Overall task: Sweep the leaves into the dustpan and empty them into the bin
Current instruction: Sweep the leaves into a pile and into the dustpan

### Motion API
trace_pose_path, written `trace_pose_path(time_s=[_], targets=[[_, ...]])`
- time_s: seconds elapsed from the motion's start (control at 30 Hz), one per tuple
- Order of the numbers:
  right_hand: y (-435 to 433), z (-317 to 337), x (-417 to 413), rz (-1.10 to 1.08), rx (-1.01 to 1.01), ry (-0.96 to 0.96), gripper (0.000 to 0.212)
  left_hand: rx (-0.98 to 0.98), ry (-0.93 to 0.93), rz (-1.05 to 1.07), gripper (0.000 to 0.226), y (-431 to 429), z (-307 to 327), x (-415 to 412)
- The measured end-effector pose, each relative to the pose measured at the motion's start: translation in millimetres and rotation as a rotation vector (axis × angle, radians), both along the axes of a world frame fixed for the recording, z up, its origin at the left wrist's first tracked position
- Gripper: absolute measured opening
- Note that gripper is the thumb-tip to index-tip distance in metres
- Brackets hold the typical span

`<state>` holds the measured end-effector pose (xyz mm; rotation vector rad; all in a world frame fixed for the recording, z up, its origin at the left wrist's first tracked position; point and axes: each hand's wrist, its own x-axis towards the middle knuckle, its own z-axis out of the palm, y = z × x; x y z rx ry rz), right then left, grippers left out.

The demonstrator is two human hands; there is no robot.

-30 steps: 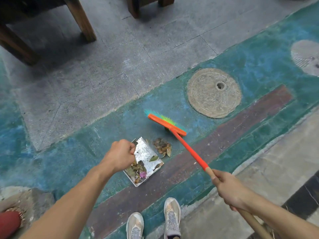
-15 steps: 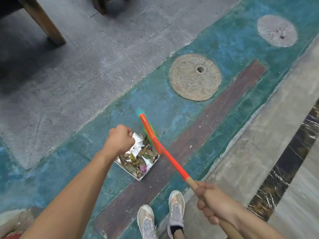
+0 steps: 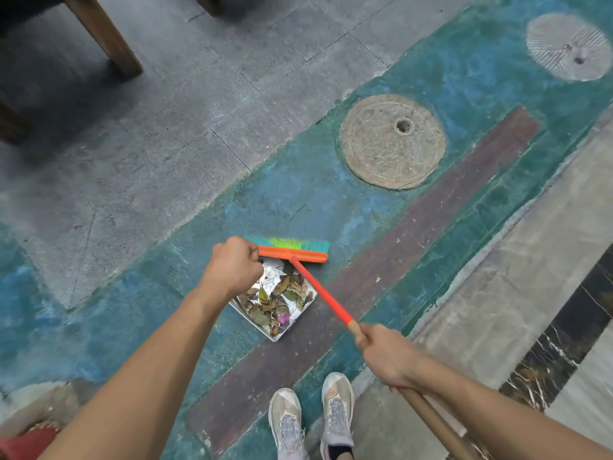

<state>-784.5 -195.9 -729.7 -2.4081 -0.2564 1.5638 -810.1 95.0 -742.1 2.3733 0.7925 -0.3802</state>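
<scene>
A shiny metal dustpan point(image 3: 300, 318) lies on the painted ground just ahead of my feet, holding a heap of dry brown and green leaves point(image 3: 277, 298) and one pink petal. My left hand point(image 3: 234, 265) is a closed fist over the pan's far left side; its handle is hidden under the fist. The broom point(image 3: 292, 252) has an orange head with green and teal bristles, set across the pan's far edge. Its orange-and-wood handle runs back to my right hand point(image 3: 386, 356), which grips it. No bin is in view.
A round stone cover point(image 3: 391, 142) is set in the ground beyond the broom, and a second disc point(image 3: 569, 46) lies at the far right. Wooden furniture legs point(image 3: 106, 34) stand at the top left. My shoes point(image 3: 310, 423) are just behind the pan. A red object point(image 3: 20, 446) shows at the bottom left.
The broom swept the loose leaf pile from beside the pan into it, then swung so its head lies across the pan's far edge. My view shifted.
</scene>
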Motion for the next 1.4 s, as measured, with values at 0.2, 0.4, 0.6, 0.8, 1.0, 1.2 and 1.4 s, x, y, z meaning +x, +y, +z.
trace_pose_path(time_s=[0.2,0.4,0.6,0.8,1.0,1.2,1.4], targets=[[-47.6,50.5,-30.0,-0.458,0.147,0.364,0.024,-0.010,0.005,0.016,0.029,2.2,2.2,-1.0],[-38.6,59.7,9.8,-0.455,0.144,0.269,0.031,-0.018,-0.001,0.002,0.028,-2.4,3.4,-5.0],[32.0,16.5,84.0,0.030,0.118,-0.140,0.032,-0.033,-0.007,0.036,0.028,-0.8,-0.8,-11.8],[86.9,-17.7,121.2,0.244,-0.095,-0.270,0.034,-0.035,-0.013,0.034,0.030,-1.4,-0.1,-9.5],[48.5,8.6,111.2,0.196,-0.127,-0.019,0.038,-0.031,-0.003,0.037,0.032,-2.1,3.1,-6.8],[-46.6,51.6,78.2,-0.267,-0.080,0.378,0.030,-0.039,0.007,0.040,0.030,-5.9,6.0,-11.5],[-75.2,67.2,65.3,-0.752,0.006,0.522,0.030,-0.074,-0.015,0.037,0.024,-6.5,5.8,-15.2]])
